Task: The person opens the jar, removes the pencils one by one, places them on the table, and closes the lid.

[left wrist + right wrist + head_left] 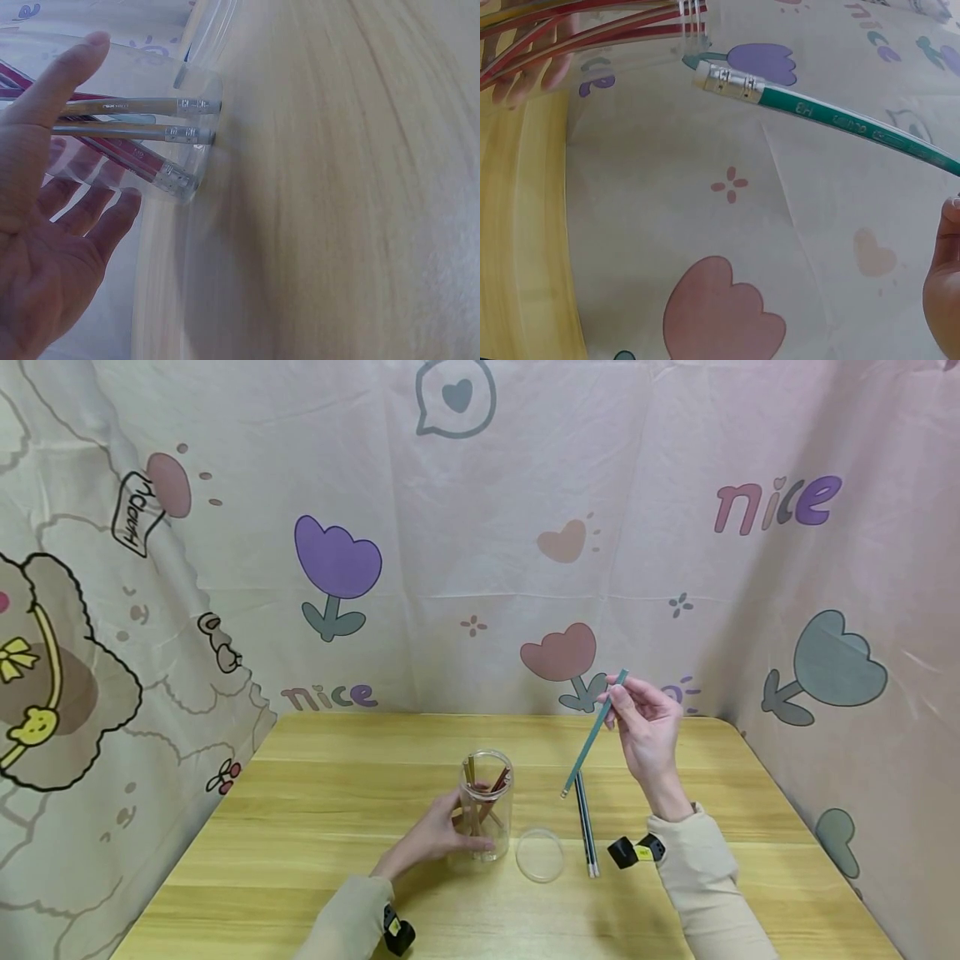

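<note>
My left hand (435, 833) grips a clear jar (501, 831) standing on the table, its thumb in front and the other fingers partly behind the wall. Several pencils lean inside with eraser ends at the bottom: yellow-brown pencils (127, 107) and red pencils (139, 156). Raised to the right of the jar, my right hand (651, 731) pinches a green pencil (592, 739) near its upper end. That pencil slants down to the left, its silver ferrule and eraser (727, 81) lowest, apart from the jar.
A round clear lid (540, 855) lies flat just right of the jar. Beyond it, dark pencils (587, 831) lie side by side on the wooden table (300, 827). A printed cloth (450, 527) hangs behind the table and at both sides.
</note>
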Tool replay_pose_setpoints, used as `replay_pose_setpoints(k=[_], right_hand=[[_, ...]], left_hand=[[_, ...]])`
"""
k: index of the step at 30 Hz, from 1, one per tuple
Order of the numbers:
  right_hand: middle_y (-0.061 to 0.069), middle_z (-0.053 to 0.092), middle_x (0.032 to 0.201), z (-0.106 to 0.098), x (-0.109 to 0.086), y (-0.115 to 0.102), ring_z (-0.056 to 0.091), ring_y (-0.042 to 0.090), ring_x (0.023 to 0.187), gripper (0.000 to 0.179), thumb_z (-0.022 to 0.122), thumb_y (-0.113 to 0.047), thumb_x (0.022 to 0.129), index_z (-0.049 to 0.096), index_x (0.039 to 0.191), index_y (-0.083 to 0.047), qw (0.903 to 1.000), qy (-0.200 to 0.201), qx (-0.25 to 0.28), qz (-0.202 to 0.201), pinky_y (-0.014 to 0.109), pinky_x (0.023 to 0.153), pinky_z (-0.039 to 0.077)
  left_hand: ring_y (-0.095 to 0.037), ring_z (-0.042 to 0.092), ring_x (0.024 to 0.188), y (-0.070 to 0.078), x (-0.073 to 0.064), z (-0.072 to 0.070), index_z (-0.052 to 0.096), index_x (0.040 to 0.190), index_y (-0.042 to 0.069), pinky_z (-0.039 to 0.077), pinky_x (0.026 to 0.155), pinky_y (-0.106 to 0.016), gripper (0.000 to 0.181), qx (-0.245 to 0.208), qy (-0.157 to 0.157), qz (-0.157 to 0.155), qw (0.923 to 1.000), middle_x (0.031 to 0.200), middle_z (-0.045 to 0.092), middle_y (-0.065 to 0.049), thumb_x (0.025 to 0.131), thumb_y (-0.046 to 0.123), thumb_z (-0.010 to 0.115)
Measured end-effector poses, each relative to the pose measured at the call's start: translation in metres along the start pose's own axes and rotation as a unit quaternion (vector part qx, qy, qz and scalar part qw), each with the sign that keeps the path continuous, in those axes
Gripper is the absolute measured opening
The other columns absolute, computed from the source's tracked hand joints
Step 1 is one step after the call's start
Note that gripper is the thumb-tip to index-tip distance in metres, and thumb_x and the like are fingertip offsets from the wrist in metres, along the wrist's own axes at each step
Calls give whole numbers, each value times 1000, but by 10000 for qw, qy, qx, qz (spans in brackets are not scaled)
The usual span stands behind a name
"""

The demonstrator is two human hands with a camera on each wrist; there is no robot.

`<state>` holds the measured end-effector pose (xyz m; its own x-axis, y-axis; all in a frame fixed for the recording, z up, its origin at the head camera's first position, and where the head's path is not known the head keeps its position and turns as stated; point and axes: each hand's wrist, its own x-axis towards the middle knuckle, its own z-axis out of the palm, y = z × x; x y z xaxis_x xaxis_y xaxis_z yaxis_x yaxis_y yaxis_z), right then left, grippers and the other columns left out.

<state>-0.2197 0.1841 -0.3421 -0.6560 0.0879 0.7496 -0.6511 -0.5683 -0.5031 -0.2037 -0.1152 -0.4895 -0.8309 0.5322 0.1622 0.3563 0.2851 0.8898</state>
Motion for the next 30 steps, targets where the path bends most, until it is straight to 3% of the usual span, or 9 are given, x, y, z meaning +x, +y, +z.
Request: replay_pose_setpoints(k=[15,30], right_hand=[[6,79,85,-18,-5,9,69,10,63,22,61,14,92,76,98,-1,9933,504,-723,749,15,47,49],[0,77,74,-41,-16,22,59,6,54,23,66,8,92,77,88,-12,9617,836,-1833,1857,14,44,46]], left_hand=[[-36,58,131,0,0,0,52,140,13,47,114,-52,78,51,18,61,10000,146,56,-14,72,19,90],[-34,57,133,1,0,0,51,141,14,45,115,-52,79,123,39,-39,9999,146,57,-13,72,20,90]])
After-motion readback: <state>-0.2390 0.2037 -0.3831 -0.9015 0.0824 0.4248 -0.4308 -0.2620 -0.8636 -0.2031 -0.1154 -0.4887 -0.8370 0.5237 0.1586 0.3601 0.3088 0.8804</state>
